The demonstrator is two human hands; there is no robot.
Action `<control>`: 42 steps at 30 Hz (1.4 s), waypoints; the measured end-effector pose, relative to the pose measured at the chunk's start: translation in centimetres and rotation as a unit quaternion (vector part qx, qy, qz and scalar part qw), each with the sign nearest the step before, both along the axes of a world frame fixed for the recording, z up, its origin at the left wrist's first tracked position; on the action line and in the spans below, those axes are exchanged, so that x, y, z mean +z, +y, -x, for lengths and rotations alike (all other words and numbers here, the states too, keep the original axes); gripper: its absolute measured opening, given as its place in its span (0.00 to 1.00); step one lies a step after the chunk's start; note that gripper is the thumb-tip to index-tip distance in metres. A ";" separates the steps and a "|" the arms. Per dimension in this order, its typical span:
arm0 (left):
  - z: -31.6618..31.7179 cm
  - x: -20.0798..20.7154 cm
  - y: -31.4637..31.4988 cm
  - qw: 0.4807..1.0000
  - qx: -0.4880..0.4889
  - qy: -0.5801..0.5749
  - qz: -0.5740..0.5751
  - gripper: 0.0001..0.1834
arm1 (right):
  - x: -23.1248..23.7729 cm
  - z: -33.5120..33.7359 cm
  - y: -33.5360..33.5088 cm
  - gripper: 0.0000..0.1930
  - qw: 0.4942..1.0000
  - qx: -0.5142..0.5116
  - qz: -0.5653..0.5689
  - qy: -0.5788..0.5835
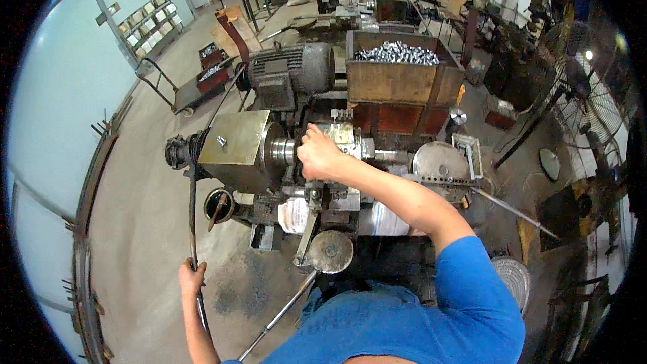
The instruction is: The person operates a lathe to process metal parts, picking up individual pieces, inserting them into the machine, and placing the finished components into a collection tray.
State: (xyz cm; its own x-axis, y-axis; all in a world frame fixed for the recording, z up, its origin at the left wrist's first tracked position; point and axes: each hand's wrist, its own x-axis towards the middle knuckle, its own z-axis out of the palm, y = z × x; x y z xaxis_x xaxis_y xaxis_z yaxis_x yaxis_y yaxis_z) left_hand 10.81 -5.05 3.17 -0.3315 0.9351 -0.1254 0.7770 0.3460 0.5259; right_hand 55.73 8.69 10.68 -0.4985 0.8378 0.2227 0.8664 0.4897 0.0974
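At the lower left my left hand is closed round a long dark lever, which runs up to the left end of a lathe-like machine. My right hand reaches across the machine, its fingers curled together just right of the shiny spindle. Whatever those fingers grip is hidden. Left of that hand sits the headstock with a flat metal cover, and a small bolt-like part lies on top. Below the right hand, a round metal disc is fixed near a slanting handle bar.
Behind the machine are a ribbed electric motor and a wooden box heaped with small shiny metal parts. A dark pot with a brush stands at the front left. Another disc, a long bar and a fan are on the right.
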 end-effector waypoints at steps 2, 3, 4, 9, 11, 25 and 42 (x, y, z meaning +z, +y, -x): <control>2.2 -2.1 0.5 0.999 0.001 -0.003 -0.040 0.13 | 4.4 -1.6 -1.0 0.14 0.998 0.029 -0.036 0.032; 2.6 -2.7 1.0 0.999 -0.002 -0.005 -0.040 0.13 | 5.6 -3.1 -0.5 0.15 0.998 0.006 -0.040 0.050; 2.8 -3.0 1.5 0.999 -0.008 -0.006 -0.040 0.13 | 7.1 -4.9 0.2 0.16 0.996 -0.020 -0.044 0.070; 0.7 -0.9 2.3 0.998 -0.033 -0.030 -0.049 0.13 | 9.6 -11.7 1.5 0.28 0.943 -0.177 -0.259 0.110; 0.1 -0.3 1.7 0.996 -0.020 -0.073 -0.056 0.14 | 9.2 -11.6 -0.6 0.26 0.947 -0.104 -0.218 0.210; -4.2 1.8 -0.2 0.935 -0.010 -0.350 0.048 0.25 | -13.2 -35.1 -46.1 0.17 0.650 -0.711 -0.110 0.242; 0.6 -5.9 7.8 0.932 0.104 -0.338 0.083 0.26 | -24.2 -29.3 -64.7 0.17 0.582 -0.703 0.404 0.059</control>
State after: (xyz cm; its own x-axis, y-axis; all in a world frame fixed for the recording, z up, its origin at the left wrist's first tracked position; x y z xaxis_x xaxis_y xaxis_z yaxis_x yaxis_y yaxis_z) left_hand 10.20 2.71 -2.75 -0.2972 0.8086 -0.5077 0.1950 0.5720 0.7968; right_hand 85.03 -56.03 -13.52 0.7854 0.2540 -0.5645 0.4437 -0.8669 0.2272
